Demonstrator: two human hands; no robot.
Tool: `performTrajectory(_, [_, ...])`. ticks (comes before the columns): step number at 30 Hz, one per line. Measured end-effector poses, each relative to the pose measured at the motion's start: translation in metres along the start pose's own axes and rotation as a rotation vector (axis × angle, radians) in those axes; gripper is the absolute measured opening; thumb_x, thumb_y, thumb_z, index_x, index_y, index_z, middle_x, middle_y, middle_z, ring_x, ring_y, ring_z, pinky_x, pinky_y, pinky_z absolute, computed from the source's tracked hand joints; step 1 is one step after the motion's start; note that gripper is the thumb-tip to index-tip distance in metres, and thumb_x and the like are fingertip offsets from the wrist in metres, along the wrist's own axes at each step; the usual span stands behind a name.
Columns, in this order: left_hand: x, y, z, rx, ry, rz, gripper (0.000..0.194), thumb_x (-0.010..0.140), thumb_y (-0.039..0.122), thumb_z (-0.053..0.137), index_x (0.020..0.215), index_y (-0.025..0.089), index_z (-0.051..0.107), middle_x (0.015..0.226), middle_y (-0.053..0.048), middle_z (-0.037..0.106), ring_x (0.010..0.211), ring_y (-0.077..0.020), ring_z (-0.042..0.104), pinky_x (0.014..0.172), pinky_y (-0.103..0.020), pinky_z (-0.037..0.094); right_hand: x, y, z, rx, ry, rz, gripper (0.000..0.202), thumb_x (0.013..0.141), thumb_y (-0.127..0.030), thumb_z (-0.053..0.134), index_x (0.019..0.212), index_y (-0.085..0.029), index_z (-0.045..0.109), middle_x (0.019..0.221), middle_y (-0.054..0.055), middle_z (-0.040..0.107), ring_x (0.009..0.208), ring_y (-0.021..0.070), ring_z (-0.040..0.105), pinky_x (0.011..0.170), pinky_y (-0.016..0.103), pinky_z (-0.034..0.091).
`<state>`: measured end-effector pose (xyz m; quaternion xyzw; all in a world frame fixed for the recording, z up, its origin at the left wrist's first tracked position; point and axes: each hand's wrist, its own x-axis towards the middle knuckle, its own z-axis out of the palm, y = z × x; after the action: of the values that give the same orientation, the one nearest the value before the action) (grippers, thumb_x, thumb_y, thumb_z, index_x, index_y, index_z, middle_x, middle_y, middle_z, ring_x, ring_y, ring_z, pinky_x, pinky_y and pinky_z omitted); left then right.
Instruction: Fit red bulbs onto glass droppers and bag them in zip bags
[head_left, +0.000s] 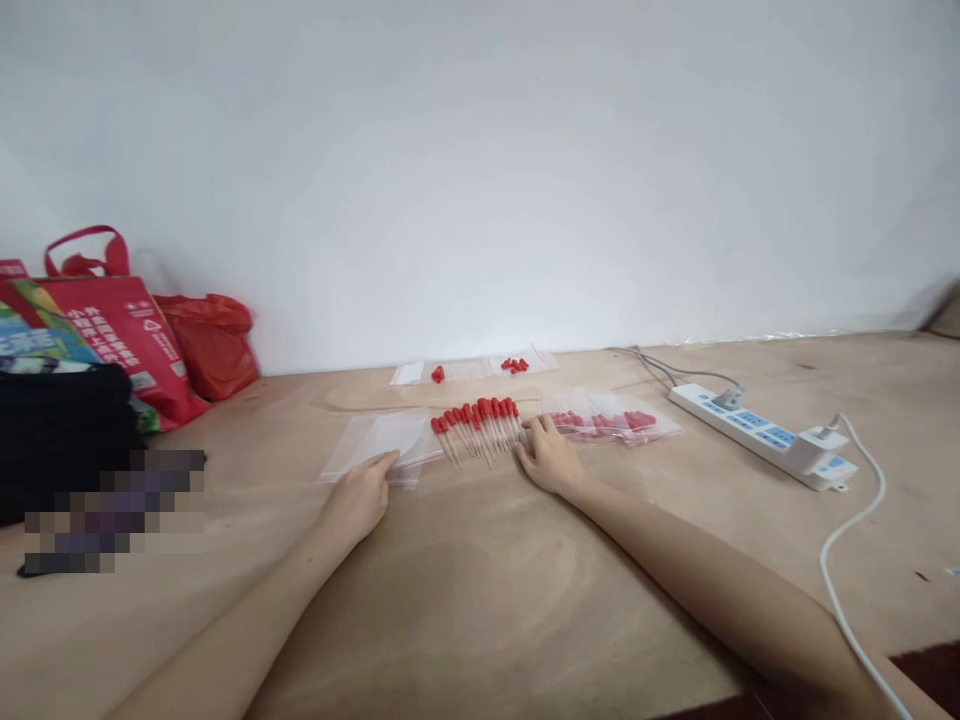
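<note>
In the middle of the table lies a row of droppers (480,415) with red rubber bulbs and clear thin stems, bulbs pointing away from me. My left hand (364,492) rests at the near edge of flat clear zip bags (382,440), its index finger stretched over them. My right hand (551,457) lies at the right end of the row, thumb and fingers apart, its fingertips close to the last stems; I cannot tell whether they touch. Just beyond it are clear bags with red-bulbed pieces inside (600,422).
More clear bags (469,368) with loose red bulbs (514,365) lie by the wall. At the right a white power strip (757,432) carries plugs and a white cable (844,530). Red bags (131,335), a black cloth item (64,430) and a blurred-out object (112,515) are at the left.
</note>
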<state>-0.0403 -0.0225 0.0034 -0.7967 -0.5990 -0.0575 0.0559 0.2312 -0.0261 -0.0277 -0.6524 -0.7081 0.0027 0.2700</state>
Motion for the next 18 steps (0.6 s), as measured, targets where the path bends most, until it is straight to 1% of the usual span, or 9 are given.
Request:
performTrajectory(3, [0.0, 0.0, 0.0, 0.03, -0.017, 0.01, 0.041, 0.078, 0.003, 0.031, 0.112, 0.01, 0.053, 0.114, -0.011, 0.057, 0.104, -0.0212, 0.054, 0.086, -0.029, 0.041, 0.005, -0.004, 0.003, -0.019, -0.035, 0.044, 0.031, 0.081, -0.028, 0.041, 0.107, -0.012, 0.047, 0.104, 0.013, 0.052, 0.09, 0.0212, 0.054, 0.074, 0.029, 0.039])
performTrajectory(5, [0.0, -0.002, -0.002, 0.076, -0.011, 0.025, 0.036, 0.079, 0.004, 0.032, 0.103, 0.011, 0.058, 0.107, -0.012, 0.06, 0.098, -0.0225, 0.056, 0.081, -0.03, 0.043, 0.009, -0.005, 0.004, -0.031, -0.056, 0.106, 0.031, 0.081, -0.028, 0.041, 0.106, -0.012, 0.049, 0.101, 0.013, 0.056, 0.091, 0.0221, 0.055, 0.073, 0.029, 0.039])
performTrajectory(7, [0.0, -0.003, -0.006, 0.145, -0.004, 0.008, 0.033, 0.08, 0.005, 0.032, 0.095, 0.012, 0.06, 0.099, -0.012, 0.061, 0.091, -0.0233, 0.059, 0.075, -0.031, 0.045, 0.013, -0.005, 0.005, -0.039, -0.081, 0.174, 0.029, 0.08, -0.027, 0.041, 0.103, -0.012, 0.051, 0.097, 0.013, 0.059, 0.09, 0.0229, 0.055, 0.071, 0.03, 0.039])
performTrajectory(9, [0.0, -0.003, -0.012, 0.201, 0.01, -0.029, 0.032, 0.081, 0.007, 0.032, 0.094, 0.013, 0.061, 0.092, -0.012, 0.061, 0.084, -0.0246, 0.06, 0.069, -0.032, 0.046, 0.015, -0.005, 0.006, -0.039, -0.1, 0.217, 0.027, 0.079, -0.026, 0.04, 0.099, -0.013, 0.054, 0.094, 0.012, 0.061, 0.089, 0.0228, 0.056, 0.069, 0.029, 0.039])
performTrajectory(11, [-0.003, 0.0, -0.017, 0.184, 0.06, -0.051, 0.031, 0.083, 0.012, 0.032, 0.095, 0.013, 0.06, 0.091, -0.012, 0.061, 0.082, -0.0258, 0.06, 0.067, -0.034, 0.046, 0.017, -0.005, 0.006, -0.031, -0.108, 0.227, 0.026, 0.079, -0.025, 0.04, 0.096, -0.014, 0.056, 0.093, 0.012, 0.062, 0.088, 0.0221, 0.057, 0.067, 0.028, 0.039])
performTrajectory(12, [-0.005, 0.003, -0.019, 0.125, 0.086, -0.047, 0.03, 0.083, 0.014, 0.033, 0.097, 0.013, 0.06, 0.091, -0.012, 0.062, 0.082, -0.0254, 0.06, 0.068, -0.034, 0.046, 0.017, -0.005, 0.006, -0.023, -0.105, 0.226, 0.025, 0.079, -0.025, 0.041, 0.096, -0.014, 0.056, 0.092, 0.011, 0.062, 0.088, 0.0218, 0.057, 0.067, 0.028, 0.039])
performTrajectory(14, [-0.012, 0.013, -0.021, -0.099, 0.096, 0.001, 0.029, 0.083, 0.02, 0.038, 0.102, 0.013, 0.059, 0.089, -0.009, 0.063, 0.081, -0.022, 0.06, 0.071, -0.031, 0.046, 0.016, -0.005, 0.006, -0.003, -0.088, 0.218, 0.026, 0.079, -0.024, 0.041, 0.097, -0.015, 0.056, 0.092, 0.011, 0.063, 0.089, 0.0211, 0.057, 0.068, 0.028, 0.039])
performTrajectory(16, [-0.021, 0.025, -0.022, -0.414, -0.028, 0.138, 0.034, 0.083, 0.029, 0.04, 0.111, 0.016, 0.054, 0.083, -0.005, 0.065, 0.073, -0.0171, 0.061, 0.066, -0.027, 0.048, 0.016, -0.004, 0.006, 0.017, -0.071, 0.21, 0.026, 0.078, -0.022, 0.041, 0.099, -0.016, 0.056, 0.092, 0.01, 0.063, 0.088, 0.0205, 0.057, 0.068, 0.027, 0.039])
performTrajectory(18, [-0.029, 0.033, -0.022, -0.617, -0.17, 0.305, 0.041, 0.083, 0.035, 0.042, 0.12, 0.019, 0.047, 0.093, -0.004, 0.065, 0.077, -0.0156, 0.061, 0.068, -0.026, 0.048, 0.015, -0.003, 0.006, 0.03, -0.06, 0.205, 0.027, 0.077, -0.02, 0.041, 0.101, -0.016, 0.055, 0.091, 0.009, 0.064, 0.087, 0.0201, 0.057, 0.068, 0.027, 0.039])
